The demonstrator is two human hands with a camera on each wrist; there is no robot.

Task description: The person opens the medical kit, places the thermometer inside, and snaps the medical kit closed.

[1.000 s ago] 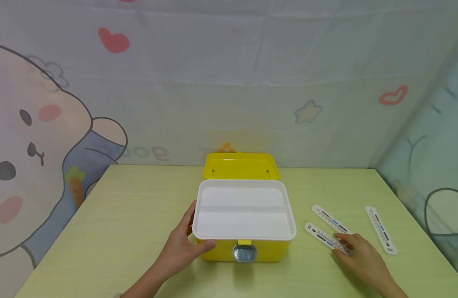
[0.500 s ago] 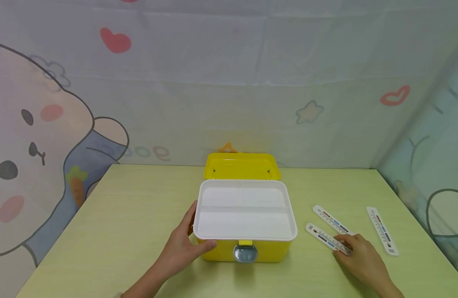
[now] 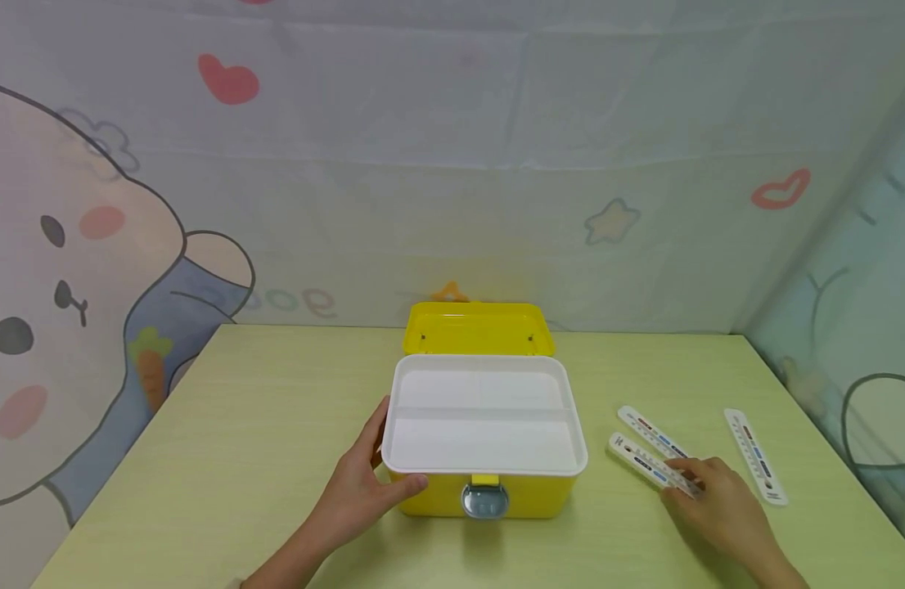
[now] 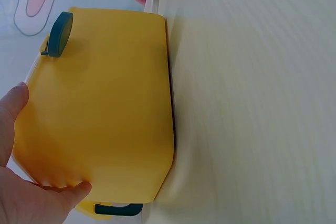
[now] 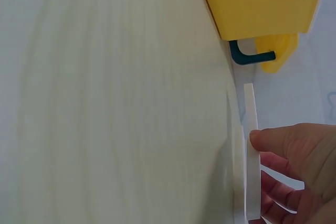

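A yellow storage box [image 3: 526,499] stands mid-table with its lid [image 3: 478,327] tipped back. A white divided tray [image 3: 482,446] fills its top. My left hand [image 3: 360,491] grips the box's left side, thumb round the front corner; in the left wrist view the fingertips press the yellow wall [image 4: 105,103]. My right hand [image 3: 725,507] pinches a white thermometer [image 3: 637,460] with coloured labels by its near end. In the right wrist view that thermometer [image 5: 253,182] is raised off the table. A second thermometer [image 3: 647,429] lies just behind, its near end hidden by the hand.
A third thermometer [image 3: 754,458] lies farther right, near the table's right side. A clear latch [image 3: 485,501] hangs on the box front. The printed cloth [image 3: 497,204] rises behind the table's back edge. A dark green handle [image 5: 252,57] shows beside the box.
My right hand has lifted the thermometer slightly from the table and moved a little right with it. My left hand and the box have stayed put.
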